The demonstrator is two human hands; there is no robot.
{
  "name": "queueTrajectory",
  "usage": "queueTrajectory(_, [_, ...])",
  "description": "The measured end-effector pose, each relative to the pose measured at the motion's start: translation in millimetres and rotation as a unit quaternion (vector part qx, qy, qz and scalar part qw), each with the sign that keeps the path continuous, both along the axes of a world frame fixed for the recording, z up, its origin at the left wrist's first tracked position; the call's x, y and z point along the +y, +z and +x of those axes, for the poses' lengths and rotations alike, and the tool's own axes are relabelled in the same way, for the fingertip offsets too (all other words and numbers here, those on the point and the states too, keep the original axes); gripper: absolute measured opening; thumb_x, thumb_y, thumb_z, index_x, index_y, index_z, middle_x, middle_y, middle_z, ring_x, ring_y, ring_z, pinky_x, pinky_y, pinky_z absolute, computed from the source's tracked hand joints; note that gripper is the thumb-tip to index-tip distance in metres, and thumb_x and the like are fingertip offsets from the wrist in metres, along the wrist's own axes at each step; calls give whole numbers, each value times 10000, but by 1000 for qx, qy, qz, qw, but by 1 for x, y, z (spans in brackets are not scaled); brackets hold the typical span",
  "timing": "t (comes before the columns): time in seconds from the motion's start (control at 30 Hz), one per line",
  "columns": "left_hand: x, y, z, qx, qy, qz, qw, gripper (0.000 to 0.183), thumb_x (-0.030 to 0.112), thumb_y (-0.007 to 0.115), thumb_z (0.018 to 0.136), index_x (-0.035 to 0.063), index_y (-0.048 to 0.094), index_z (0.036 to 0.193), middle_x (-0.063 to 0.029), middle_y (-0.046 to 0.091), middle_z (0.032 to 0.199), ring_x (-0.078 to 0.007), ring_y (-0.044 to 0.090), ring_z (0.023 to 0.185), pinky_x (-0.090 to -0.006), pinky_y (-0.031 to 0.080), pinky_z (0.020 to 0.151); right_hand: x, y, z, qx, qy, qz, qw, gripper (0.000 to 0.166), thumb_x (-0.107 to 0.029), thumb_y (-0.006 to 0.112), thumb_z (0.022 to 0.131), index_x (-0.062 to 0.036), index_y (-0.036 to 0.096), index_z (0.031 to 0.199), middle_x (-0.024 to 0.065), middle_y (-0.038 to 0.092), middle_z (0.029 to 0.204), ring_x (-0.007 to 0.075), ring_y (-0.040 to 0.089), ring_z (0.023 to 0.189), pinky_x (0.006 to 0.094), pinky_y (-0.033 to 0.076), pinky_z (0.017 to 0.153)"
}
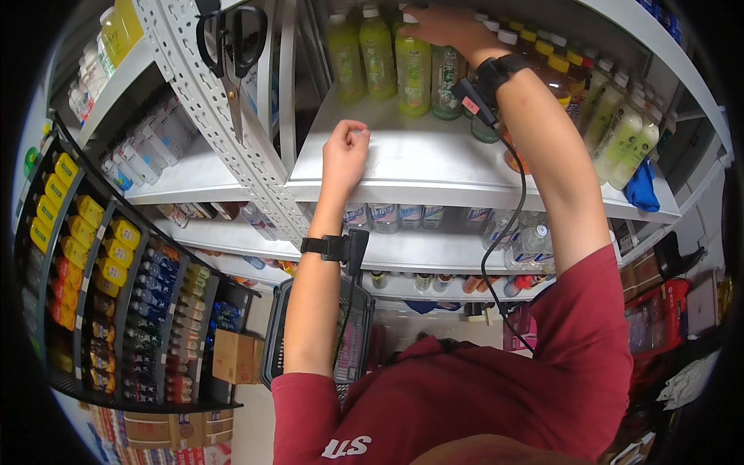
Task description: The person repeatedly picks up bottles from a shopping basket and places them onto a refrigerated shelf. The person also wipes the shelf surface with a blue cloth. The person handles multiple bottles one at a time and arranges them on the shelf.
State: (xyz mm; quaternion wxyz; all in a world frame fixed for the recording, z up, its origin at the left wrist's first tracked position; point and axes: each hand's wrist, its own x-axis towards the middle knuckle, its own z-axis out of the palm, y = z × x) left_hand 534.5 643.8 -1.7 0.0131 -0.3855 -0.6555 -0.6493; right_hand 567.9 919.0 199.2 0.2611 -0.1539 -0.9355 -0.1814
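My right hand (439, 24) reaches to the back of the upper white shelf (418, 154). Its fingers and thumb are around the white cap of a yellow-green drink bottle (414, 75), which stands upright. Directly right of it is a darker green bottle (447, 81); two more yellow-green bottles, one of them this bottle (378, 58), stand to the left. My left hand (346, 151) hovers by the shelf's front left part with its fingers curled and nothing visible in them. Both wrists wear black straps with small devices.
Scissors (232, 64) hang on the perforated post (215, 133) left of the shelf. Amber bottles with yellow caps (558, 78) and pale green bottles (616, 128) line the right side. A black basket (279, 325) is below my left arm. A cable (485, 261) hangs from the right wrist.
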Motion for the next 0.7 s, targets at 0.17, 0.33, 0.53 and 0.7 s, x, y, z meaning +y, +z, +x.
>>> queueTrajectory(0.17, [-1, 5, 8, 15, 7, -5, 1000, 153, 126, 654, 996, -9, 636, 1065, 48, 510, 644, -40, 468, 595, -241, 375, 539, -16, -2, 22, 63, 57, 22, 996, 565, -617, 518, 989, -194, 629, 1348, 158, 758, 1042, 368, 716, 1022, 511, 559, 887])
queueTrajectory(0.33, [0, 4, 1, 25, 36, 18, 999, 184, 175, 660, 1011, -6, 644, 1041, 43, 537, 649, -43, 467, 582, -241, 372, 528, -71, -3, 56, 94, 102, 100, 985, 495, -524, 578, 990, -62, 651, 1152, 186, 732, 840, 383, 722, 814, 509, 573, 704])
queueTrajectory(0.53, [-9, 20, 7, 62, 16, 134, 989, 317, 291, 661, 1026, -7, 638, 1133, -51, 674, 916, -133, 600, 829, -295, 496, 746, -131, 7, 108, 105, 159, 108, 976, 479, -534, 594, 982, -59, 645, 1022, 197, 717, 764, 390, 715, 727, 488, 572, 617])
queueTrajectory(0.7, [-102, 65, 67, 203, -58, 69, 975, 639, 324, 754, 942, 38, 498, 1452, -82, 644, 1325, -211, 596, 1232, -368, 470, 1004, -205, -3, 143, 137, 347, 150, 916, 437, -501, 668, 956, -78, 601, 868, 170, 666, 683, 367, 692, 655, 464, 533, 563])
